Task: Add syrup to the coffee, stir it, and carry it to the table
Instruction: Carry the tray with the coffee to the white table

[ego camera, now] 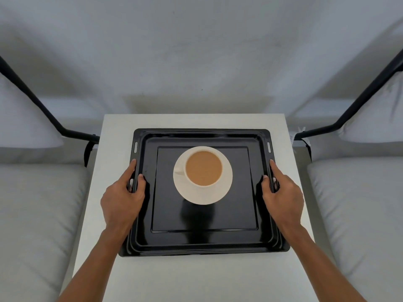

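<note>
Now both hands grip a black tray (202, 240) on the white table (115, 136), coffee aboard.

From the head view, the left hand (123, 199) clasps the tray's left rim and the right hand (283, 198) clasps its right rim, thumbs inside, forefingers along the edges. The cup (204, 168) of milky coffee sits on a saucer (202, 196) toward the tray's far edge, handle pointing left. Grey cushions (32, 214) flank the table.
</note>
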Motion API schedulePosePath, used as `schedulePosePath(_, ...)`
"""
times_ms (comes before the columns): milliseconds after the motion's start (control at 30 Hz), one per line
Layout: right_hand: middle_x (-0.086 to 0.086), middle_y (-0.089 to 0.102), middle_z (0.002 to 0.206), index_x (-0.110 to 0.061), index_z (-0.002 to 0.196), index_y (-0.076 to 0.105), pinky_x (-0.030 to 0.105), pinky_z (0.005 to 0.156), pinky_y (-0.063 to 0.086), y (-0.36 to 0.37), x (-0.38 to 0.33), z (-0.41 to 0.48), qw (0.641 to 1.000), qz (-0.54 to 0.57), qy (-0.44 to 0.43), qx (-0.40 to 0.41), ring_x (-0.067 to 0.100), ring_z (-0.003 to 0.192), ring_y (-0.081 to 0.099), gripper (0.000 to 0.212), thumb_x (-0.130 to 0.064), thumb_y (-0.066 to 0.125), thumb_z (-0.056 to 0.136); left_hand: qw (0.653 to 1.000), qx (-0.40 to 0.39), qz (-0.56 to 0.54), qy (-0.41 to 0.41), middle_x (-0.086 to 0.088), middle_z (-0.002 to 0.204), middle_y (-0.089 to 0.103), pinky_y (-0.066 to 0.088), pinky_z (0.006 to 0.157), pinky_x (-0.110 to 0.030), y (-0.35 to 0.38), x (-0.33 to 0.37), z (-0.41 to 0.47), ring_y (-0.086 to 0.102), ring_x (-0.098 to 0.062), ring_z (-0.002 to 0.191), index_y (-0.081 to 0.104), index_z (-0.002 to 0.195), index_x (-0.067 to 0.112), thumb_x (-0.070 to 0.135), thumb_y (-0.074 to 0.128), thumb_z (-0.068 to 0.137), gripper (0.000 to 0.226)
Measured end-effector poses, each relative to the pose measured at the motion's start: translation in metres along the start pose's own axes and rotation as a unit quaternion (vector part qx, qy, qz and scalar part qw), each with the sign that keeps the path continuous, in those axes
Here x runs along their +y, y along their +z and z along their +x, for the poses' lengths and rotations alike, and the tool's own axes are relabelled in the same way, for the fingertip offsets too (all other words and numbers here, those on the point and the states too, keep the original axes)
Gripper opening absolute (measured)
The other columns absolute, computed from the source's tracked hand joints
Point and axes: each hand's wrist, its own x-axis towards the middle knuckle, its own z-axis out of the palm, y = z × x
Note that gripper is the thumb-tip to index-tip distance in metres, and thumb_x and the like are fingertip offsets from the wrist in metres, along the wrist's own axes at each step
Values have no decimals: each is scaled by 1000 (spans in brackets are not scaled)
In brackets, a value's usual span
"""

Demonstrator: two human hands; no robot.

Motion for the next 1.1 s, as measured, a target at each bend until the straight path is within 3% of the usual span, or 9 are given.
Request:
schedulePosePath(167, 2, 56, 69, -26, 148, 55, 30, 55, 42, 2, 2, 5, 1000, -1, -1, -4, 20, 61, 54, 51, -25, 64, 97, 1000, -4, 3, -3, 10, 45, 45, 32, 48, -15, 2, 3, 4, 47, -8, 41, 58, 142, 32, 34, 62, 97, 46)
schedulePosePath(367, 2, 56, 69, -28, 149, 53, 34, 56, 50, 3, -1, 9, 1000, -7, -1, -5, 20, 62, 55, 53, -26, 63, 98, 1000, -13, 17, -2, 8, 45, 41, 32, 47, -17, 3, 9, 7, 42, -8, 41, 58, 143, 32, 32, 62, 98, 45)
schedulePosePath(467, 1, 56, 74, -27, 149, 52, 28, 54, 43, 3, 0, 9, 1000, -14, -12, 0, 18, 62, 54, 52, -26, 62, 98, 999, -15, 43, 3, 8, 49, 44, 32, 47, -20, 2, 11, 6, 44, -10, 45, 55, 146, 32, 33, 59, 99, 46)
schedulePosePath(600, 7, 53, 103, -27, 150, 51, 26, 56, 39, 2, 3, 7, 998, -51, -22, -4, 19, 61, 52, 52, -29, 60, 99, 992, -33, 117, 17, -7, 72, 58, 39, 57, -32, -1, 15, 1, 53, -22, 62, 44, 154, 31, 34, 54, 102, 52)
schedulePosePath(700, 10, 45, 122, -30, 153, 43, 27, 53, 42, -1, 2, 6, 997, -72, -16, -34, 23, 60, 56, 54, -32, 56, 101, 985, -38, 167, 24, -17, 96, 53, 41, 58, -36, -4, 18, -3, 51, -26, 69, 39, 156, 30, 33, 54, 102, 56)
schedulePosePath(800, 13, 40, 131, -29, 158, 33, 37, 58, 54, -12, -2, 3, 992, -97, -36, -74, 31, 87, 62, 59, -30, 54, 102, 979, -64, 188, 38, -23, 117, 48, 50, 62, -45, -11, 20, -10, 58, -37, 93, 34, 158, 30, 31, 56, 101, 61)
schedulePosePath(900, 21, 36, 145, -23, 160, 27, 47, 76, 56, -26, -11, -7, 987, -135, -25, -88, 39, 120, 50, 66, -27, 56, 101, 972, -95, 210, 43, -30, 139, 44, 52, 88, -57, -20, 20, -19, 54, -46, 117, 28, 161, 22, 33, 54, 102, 65)
schedulePosePath(967, 26, 35, 150, -15, 160, 27, 51, 90, 52, -34, -21, -28, 983, -161, -34, -80, 43, 125, 46, 67, -26, 56, 100, 967, -107, 226, 52, -33, 149, 39, 45, 102, -58, -26, 23, -37, 50, -49, 127, 26, 161, 15, 34, 52, 103, 67)
schedulePosePath(1100, 27, 37, 154, -9, 159, 29, 54, 105, 46, -54, -38, -82, 984, -138, -64, -97, 44, 136, 42, 67, -26, 56, 101, 969, -122, 196, 89, -31, 157, 36, 38, 113, -57, -46, 33, -85, 40, -47, 142, 26, 161, 8, 34, 51, 104, 67)
